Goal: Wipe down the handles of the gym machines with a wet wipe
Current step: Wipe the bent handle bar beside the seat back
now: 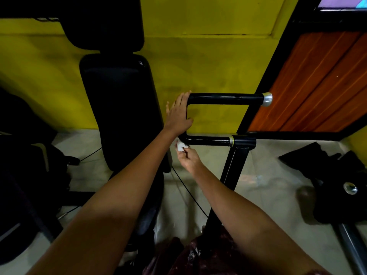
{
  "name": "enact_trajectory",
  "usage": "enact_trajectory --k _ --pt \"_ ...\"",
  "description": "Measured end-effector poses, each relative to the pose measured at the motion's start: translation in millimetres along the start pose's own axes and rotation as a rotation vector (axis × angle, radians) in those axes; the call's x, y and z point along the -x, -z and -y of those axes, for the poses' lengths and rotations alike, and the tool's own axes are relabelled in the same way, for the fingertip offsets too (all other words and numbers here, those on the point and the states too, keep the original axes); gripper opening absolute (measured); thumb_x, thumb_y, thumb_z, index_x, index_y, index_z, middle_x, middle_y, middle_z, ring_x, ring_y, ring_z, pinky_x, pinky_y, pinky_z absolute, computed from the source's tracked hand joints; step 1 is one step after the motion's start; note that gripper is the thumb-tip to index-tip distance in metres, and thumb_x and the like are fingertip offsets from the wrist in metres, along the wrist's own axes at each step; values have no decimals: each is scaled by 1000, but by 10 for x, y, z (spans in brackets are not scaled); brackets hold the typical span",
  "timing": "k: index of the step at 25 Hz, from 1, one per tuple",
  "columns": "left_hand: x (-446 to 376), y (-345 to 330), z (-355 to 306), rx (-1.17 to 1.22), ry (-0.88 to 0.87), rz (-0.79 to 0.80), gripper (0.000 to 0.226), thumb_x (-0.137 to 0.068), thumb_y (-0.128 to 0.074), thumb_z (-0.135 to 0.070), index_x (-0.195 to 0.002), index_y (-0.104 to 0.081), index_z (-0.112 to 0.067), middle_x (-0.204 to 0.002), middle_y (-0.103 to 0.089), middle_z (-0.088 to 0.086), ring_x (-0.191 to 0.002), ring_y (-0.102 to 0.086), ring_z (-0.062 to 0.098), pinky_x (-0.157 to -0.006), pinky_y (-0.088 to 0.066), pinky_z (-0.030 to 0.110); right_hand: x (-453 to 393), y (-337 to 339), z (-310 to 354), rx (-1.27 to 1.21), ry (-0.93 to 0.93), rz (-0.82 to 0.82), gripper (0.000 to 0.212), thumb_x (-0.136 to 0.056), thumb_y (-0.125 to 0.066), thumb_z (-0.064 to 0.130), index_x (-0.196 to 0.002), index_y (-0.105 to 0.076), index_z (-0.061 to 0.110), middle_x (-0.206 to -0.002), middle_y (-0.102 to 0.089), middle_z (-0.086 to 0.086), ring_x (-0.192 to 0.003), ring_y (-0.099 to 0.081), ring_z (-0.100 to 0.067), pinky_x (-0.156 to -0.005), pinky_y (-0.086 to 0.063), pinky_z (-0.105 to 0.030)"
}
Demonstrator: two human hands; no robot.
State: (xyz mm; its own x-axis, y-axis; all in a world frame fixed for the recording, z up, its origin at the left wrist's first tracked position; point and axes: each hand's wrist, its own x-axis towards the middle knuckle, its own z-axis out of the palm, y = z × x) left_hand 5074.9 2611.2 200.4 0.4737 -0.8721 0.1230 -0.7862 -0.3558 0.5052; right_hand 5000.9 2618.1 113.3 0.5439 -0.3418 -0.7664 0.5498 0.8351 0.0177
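Head view: wiping looks mid-way, judging by wipe position. Right hand [187, 157] pinches a small white wet wipe [180, 146] vs the lower left corner of the black U-shaped handle [222, 98], under its bottom bar. Top bar w/ chrome cap [267, 99] prob. left to do. Left hand [179, 114], fingers straight, thumb hooked round the handle's left bend, steadies it.

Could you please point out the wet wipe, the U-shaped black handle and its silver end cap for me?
wet wipe [180, 146]: head view, on the white wad.
U-shaped black handle [224, 98]: head view, middle of the upper bar.
silver end cap [267, 99]: head view, on its rounded face.
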Motion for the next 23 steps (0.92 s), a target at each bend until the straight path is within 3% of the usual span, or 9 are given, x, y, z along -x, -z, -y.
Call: enact_trajectory --k 2,4,6,9,13,15,18,21,23 --pt "-6 -1 -7 2 3 2 87 -81 -60 -9 -150 -9 -23 -156 -14 2 -145 -9 18 -115 -1 48 -21 -90 -97 64 24 29 31 -97 -24 -5 -93 -55 -3 -90 -62 -18 -83 -62 -24 -97 -41 -18" --pt "-8 0 -8 1 8 -3 87 -81 -61 -9 -150 -9 -23 -157 -14 1 -145 -10 19 -115 -1 49 -9 -142 -156 96 34 46 30 -99 -25 -2 -85 -52 -2 -81 -53 -16 -75 -54 -22 -85 -48 -21" --pt "-11 4 -5 -4 6 -2 87 -81 -61 -10 -150 -10 -23 -156 -14 1 -145 -11 19 -114 -1 50 -66 -120 -124 60 33 67 28 -99 -26 -2 -91 -52 -6 -89 -51 -16 -94 -56 -20 -66 -51 -17" --pt "-12 20 -9 -15 7 8 88 -81 -61 -10 -150 -9 -23 -157 -14 2 -145 -11 19 -114 -1 50 -83 0 -30 9 -11 103 26 -99 -30 -1 -111 -51 -9 -126 -52 -21 -134 -38 -22 -99 -40 -19" --pt "-9 12 1 -7 15 8 88 -81 -61 -9 -150 -9 -24 -157 -14 1 -144 -13 20 -115 -1 49 -64 278 173 316 128 141 80 -78 -72 31 -140 -33 -2 -125 -61 6 -133 -39 -15 -91 -41 -11" --pt "-15 -6 1 -4 13 4 88 -82 -61 -9 -150 -8 -24 -157 -14 1 -144 -12 19 -115 -2 49 -70 381 405 161 177 146 59 -86 -55 7 -140 -32 -3 -137 -50 -7 -138 -30 -21 -80 -47 -7" --pt "-24 -58 16 21 -2 -40 87 -81 -61 -7 -150 -10 -23 -155 -16 3 -144 -12 20 -115 -3 48 175 442 799 99 179 67 36 -95 -26 -11 -128 -41 -12 -143 -33 -27 -135 -34 -32 -87 -46 -18" --pt "-39 -118 51 69 -32 -85 83 -81 -59 -4 -150 -15 -20 -154 -19 6 -144 -13 21 -116 -3 46 432 463 1096 259 298 98 35 -96 -29 -10 -128 -40 -15 -135 -41 -32 -116 -51 -38 -78 -55 -32" --pt "-44 -139 68 88 -40 -114 82 -80 -57 -1 -149 -18 -19 -153 -21 7 -143 -14 22 -116 -3 45 502 394 1199 580 616 27 28 -91 -42 -9 -116 -55 -12 -127 -52 -27 -94 -59 -33 -94 -49 -36"
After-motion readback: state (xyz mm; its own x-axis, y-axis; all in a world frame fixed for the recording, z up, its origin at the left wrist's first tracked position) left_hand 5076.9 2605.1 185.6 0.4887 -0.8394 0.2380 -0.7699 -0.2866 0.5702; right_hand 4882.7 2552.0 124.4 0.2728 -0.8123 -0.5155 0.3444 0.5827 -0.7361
